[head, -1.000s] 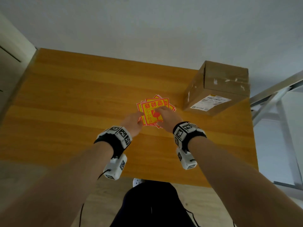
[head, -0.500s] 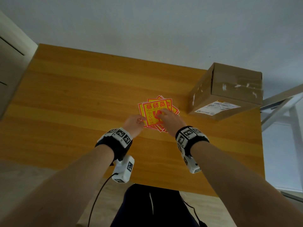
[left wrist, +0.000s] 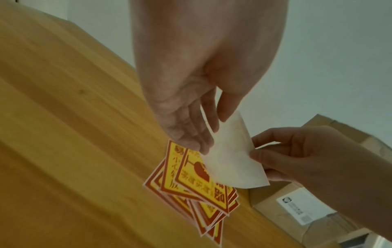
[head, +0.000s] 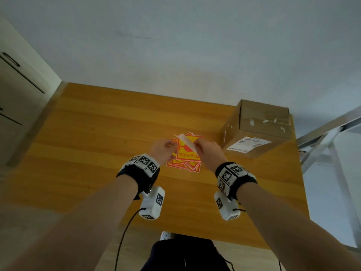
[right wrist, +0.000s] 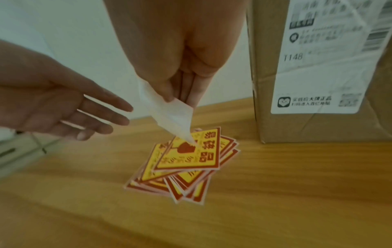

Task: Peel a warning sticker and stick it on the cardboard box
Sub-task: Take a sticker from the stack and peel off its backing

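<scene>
right hand (right wrist: 176,70): fingers pinch white peeled sheet (right wrist: 169,117), lifted above sticker stack (right wrist: 186,161) | left hand (right wrist: 63,107): fingers straight, apart, beside sheet; contact unclear | cardboard box (head: 257,128): on wooden table (head: 97,133), just right of stack

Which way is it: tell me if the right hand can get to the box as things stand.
Probably yes: the box stands just beyond the right hand with bare table between, though that hand pinches a sticker.
</scene>
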`<act>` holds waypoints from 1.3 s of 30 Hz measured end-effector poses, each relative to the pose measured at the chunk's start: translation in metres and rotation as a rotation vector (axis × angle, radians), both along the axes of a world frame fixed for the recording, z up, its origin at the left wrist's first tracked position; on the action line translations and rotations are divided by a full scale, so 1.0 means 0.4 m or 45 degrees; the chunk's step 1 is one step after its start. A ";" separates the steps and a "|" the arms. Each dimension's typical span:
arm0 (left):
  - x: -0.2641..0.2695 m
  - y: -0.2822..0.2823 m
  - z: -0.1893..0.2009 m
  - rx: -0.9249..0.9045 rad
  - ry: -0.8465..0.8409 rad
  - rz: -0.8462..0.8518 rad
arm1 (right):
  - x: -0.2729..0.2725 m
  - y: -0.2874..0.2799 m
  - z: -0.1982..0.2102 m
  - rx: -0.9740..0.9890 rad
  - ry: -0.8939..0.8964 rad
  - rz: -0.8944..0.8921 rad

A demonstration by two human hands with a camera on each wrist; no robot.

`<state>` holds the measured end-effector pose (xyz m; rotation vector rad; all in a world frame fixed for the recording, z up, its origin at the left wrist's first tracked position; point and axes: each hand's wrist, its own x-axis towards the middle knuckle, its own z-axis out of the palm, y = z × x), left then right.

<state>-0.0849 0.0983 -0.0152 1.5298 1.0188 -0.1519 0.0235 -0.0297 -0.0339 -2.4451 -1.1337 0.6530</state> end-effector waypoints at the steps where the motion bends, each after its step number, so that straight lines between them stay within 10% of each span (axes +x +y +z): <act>1: 0.006 0.001 0.013 0.005 -0.019 0.000 | 0.003 0.003 0.015 0.034 0.045 -0.049; 26: 0.061 -0.006 0.188 0.323 -0.409 -0.326 | 0.032 0.048 0.194 0.731 0.959 -0.518; 39: 0.074 0.003 0.178 0.513 -0.410 -0.209 | 0.033 0.035 0.203 0.827 1.034 -0.512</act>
